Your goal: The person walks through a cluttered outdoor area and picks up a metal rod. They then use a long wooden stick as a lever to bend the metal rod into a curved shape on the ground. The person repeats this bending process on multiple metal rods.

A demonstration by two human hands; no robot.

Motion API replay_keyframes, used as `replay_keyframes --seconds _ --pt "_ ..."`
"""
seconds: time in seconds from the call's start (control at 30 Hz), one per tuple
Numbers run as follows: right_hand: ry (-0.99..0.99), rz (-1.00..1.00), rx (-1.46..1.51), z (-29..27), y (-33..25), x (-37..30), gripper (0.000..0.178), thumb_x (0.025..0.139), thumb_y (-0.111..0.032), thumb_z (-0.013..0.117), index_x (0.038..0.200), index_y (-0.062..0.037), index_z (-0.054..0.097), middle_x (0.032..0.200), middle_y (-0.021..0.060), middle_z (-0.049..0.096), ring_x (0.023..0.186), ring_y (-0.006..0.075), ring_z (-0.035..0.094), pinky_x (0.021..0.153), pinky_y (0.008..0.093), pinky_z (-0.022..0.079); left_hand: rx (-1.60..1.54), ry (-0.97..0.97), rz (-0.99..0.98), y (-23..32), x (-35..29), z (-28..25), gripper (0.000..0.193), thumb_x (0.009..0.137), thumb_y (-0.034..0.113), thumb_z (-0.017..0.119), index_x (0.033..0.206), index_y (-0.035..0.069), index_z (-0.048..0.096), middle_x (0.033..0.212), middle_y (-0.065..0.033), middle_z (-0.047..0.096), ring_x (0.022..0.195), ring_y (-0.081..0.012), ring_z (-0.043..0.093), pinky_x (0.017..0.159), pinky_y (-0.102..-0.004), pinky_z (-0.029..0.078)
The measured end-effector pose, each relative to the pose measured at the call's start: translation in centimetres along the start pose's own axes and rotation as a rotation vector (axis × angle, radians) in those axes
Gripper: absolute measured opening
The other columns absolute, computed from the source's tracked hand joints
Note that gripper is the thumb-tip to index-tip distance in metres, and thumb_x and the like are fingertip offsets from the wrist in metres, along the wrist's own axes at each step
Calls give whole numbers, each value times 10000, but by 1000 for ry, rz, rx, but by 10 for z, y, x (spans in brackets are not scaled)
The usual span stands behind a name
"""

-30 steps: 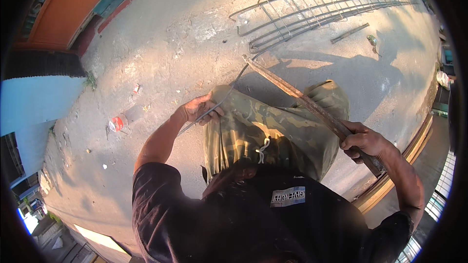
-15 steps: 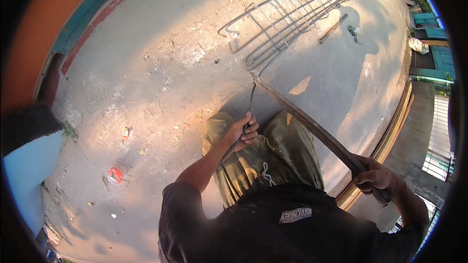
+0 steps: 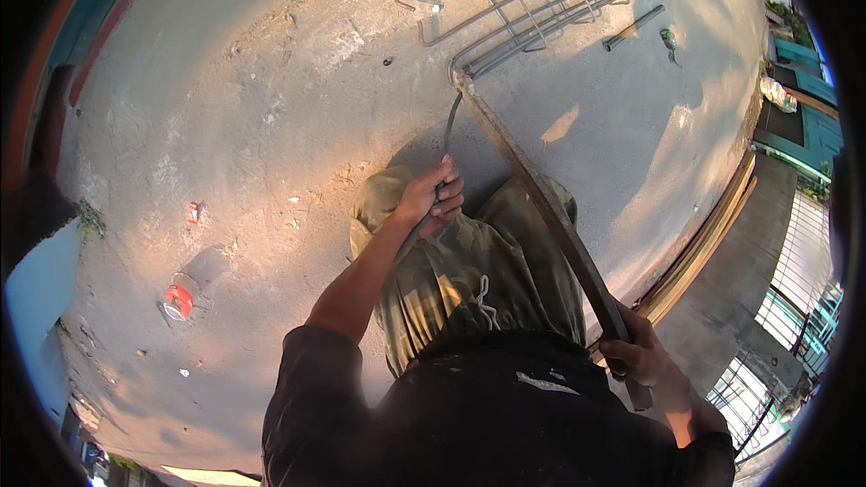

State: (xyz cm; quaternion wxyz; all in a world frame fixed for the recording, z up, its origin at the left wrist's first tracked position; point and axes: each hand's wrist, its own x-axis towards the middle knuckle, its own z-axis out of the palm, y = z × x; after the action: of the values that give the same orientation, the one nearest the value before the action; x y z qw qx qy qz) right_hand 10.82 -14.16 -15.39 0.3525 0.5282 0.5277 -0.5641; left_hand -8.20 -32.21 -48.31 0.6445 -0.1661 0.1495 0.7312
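My left hand (image 3: 431,197) is closed around a thin dark rod (image 3: 454,117) above my knees. The rod reaches forward to the near end of a steel rebar cage (image 3: 519,36) on the ground, and its lower end passes along my left forearm. With my right hand (image 3: 639,352) I grip the near end of a long, heavy metal bar (image 3: 550,212). That bar slants away to the left, and its far tip meets the cage's near corner, close to the rod's far end. How they join there is too small to tell.
A short metal piece (image 3: 633,28) and a green item (image 3: 668,40) lie right of the cage. To the left stands a red-banded clear container (image 3: 179,300), with a small red packet (image 3: 193,213) beyond it. Long wooden boards (image 3: 699,243) run along the right edge.
The heavy bar's near end has come inward to the left with my right hand. My left hand keeps its hold on the rod. The whole view has also shifted somewhat.
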Motion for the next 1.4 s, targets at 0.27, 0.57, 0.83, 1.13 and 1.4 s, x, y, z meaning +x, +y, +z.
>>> replay_keyframes --seconds 0.27,0.57,0.83,1.13,1.4 --pt "-13 29 -376 -86 -56 -44 834 741 26 561 1521 -109 299 567 -22 459 425 73 397 388 250 348 237 68 21 -37 12 19 363 1023 416 459 780 152 404 581 51 348 405 -78 280 434 -255 277" --pt "-35 22 -94 -65 12 -10 787 766 60 538 1507 -68 304 664 6 512 465 76 442 409 250 386 162 94 74 -30 14 11 346 1023 418 462 791 163 425 587 64 354 418 -58 279 436 -236 264" --pt "-14 -56 -126 -67 54 15 768 821 39 561 1523 -91 278 673 -26 489 473 59 420 410 240 357 200 111 75 -28 29 2 313 1006 357 526 787 155 430 588 54 377 409 -71 330 396 -269 258" --pt "-33 11 -619 -119 -77 -47 845 766 45 578 1535 -122 270 587 -31 446 440 65 388 406 237 324 358 80 106 -49 32 19 322 1003 308 536 775 114 418 590 27 380 415 -76 338 387 -265 258" --pt "4 137 -784 -129 -123 -42 899 736 76 590 1539 -180 275 575 -36 433 443 68 413 396 258 342 195 81 64 -45 34 17 329 1017 328 504 787 116 404 614 27 371 417 -74 332 380 -259 268"
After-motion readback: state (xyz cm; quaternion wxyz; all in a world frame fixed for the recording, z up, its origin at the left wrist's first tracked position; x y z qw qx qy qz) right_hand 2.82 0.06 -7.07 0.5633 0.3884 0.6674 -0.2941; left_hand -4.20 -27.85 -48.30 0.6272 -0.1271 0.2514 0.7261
